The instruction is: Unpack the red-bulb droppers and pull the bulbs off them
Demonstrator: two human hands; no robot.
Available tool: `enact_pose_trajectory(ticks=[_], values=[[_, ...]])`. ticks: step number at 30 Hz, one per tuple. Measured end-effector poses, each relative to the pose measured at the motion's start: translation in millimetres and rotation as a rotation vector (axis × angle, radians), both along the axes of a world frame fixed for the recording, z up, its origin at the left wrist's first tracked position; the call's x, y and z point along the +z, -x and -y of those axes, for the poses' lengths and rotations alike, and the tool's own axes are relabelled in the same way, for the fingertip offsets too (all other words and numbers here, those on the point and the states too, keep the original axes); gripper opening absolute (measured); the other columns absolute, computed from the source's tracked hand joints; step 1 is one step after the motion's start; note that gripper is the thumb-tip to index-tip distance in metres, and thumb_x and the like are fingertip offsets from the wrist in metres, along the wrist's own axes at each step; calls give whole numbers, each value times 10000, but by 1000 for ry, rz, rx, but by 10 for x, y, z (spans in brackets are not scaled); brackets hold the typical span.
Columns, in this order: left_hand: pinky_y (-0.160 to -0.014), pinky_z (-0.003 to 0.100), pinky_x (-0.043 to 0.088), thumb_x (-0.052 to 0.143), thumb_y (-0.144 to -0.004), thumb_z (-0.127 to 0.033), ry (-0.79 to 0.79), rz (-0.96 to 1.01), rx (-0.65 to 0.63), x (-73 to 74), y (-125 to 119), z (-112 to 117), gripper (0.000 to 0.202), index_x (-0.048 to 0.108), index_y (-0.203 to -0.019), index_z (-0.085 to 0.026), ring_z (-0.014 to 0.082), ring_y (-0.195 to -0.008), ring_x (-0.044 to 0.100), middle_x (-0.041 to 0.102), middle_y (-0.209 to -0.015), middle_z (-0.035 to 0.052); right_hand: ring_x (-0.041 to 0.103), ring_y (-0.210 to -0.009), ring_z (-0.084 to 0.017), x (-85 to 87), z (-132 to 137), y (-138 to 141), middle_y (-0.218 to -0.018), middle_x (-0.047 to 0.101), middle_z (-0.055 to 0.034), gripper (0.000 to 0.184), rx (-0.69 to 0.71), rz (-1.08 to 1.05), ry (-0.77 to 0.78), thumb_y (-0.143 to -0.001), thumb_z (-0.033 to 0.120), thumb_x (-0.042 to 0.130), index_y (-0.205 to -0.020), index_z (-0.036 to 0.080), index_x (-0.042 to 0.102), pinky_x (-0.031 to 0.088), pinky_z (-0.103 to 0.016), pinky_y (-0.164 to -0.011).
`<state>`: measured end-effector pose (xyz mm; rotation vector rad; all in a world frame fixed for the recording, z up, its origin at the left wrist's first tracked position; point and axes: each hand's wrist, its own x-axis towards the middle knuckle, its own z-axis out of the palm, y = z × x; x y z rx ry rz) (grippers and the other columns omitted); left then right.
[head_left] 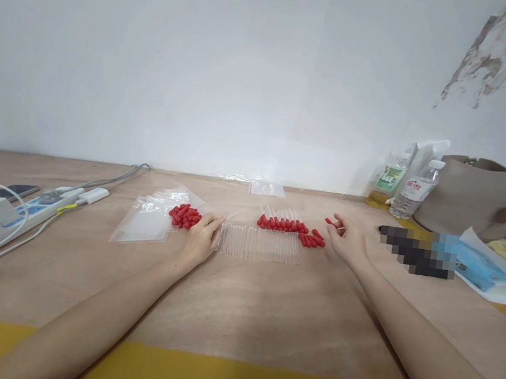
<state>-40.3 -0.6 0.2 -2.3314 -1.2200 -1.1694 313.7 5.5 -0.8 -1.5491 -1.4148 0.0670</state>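
My left hand [203, 237] rests on the brown table with fingers closed round a thin clear glass tube [229, 217], beside a pile of loose red rubber bulbs [184, 216]. My right hand [345, 235] pinches a red-bulbed dropper [331, 224]. Between the hands lies a row of clear glass tubes [259, 244], and behind it a row of assembled droppers with red bulbs [283, 223]. A few more red bulbs [314, 239] lie near my right hand.
Clear plastic bags [144, 224] lie left of the bulbs, another bag [266, 187] by the wall. A power strip with chargers and cables [38, 204] sits at the left. Two bottles [415, 188], a beige handbag [482, 196] and a blue packet [486, 270] stand at the right.
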Motion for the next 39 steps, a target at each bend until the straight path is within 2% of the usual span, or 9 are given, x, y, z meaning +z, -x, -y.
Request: enact_pose_trajectory(ticks=[3,6,13,17,21,25,32,35,39], values=[[-568,212,418,438,-780,-130,-3,17,-11,19,-10,13,165,593,-820,-171,115,-648,539,571,-748,23,519,-570,-128,-49,-60,-127,-717,597,-56,369,3,-140,84,-661,345,575,-942,107,594,433,-260,-554],[-532,203,402,450,-755,-124,-9,7,-20,29,-25,26,142,575,-705,-168,109,-616,533,575,-709,16,514,-548,-125,-108,-75,-136,-698,623,-65,362,48,-113,107,-643,441,592,-814,124,624,396,-243,-505],[-543,211,435,456,-744,-182,-50,9,-50,-52,-59,28,155,604,-699,-165,89,-552,504,549,-736,29,529,-508,-130,-128,-32,-35,-620,642,-33,376,97,14,202,-662,517,554,-771,178,674,356,-232,-472],[-532,216,436,488,-749,-235,-45,-14,-65,-65,-67,38,157,623,-706,-169,79,-527,482,538,-758,31,545,-522,-146,-90,-3,-12,-584,637,-19,349,70,118,225,-681,507,537,-798,215,689,358,-241,-488],[-575,236,446,493,-755,-253,-49,-39,-63,-51,-76,56,170,630,-705,-165,112,-616,511,520,-757,43,556,-559,-157,-61,13,12,-642,658,-19,314,28,238,221,-719,471,502,-803,242,699,352,-249,-512],[-615,256,454,502,-757,-253,-31,-66,-98,-48,-79,75,163,633,-781,-158,137,-683,517,519,-770,51,559,-604,-157,-62,9,7,-763,677,-28,323,30,262,201,-757,427,450,-819,228,697,350,-250,-533],[-771,347,442,516,-771,-254,-69,-74,-52,32,-38,113,158,638,-829,-172,188,-826,519,569,-857,69,539,-554,-166,-46,11,-10,-548,612,-26,346,-64,204,201,-762,440,434,-780,206,690,335,-259,-539],[-840,387,416,510,-789,-304,5,-127,-82,77,-23,145,212,635,-909,-182,214,-930,523,587,-960,79,561,-637,-172,22,-1,83,-627,644,-26,294,-51,223,175,-750,405,464,-781,217,688,346,-262,-589],[-980,445,306,513,-779,-433,194,-279,-184,106,-2,174,402,568,-1104,-203,253,-1144,428,543,-1168,80,548,-830,-208,156,-36,307,-822,663,-27,278,-4,407,227,-730,440,495,-828,269,690,334,-299,-694]])
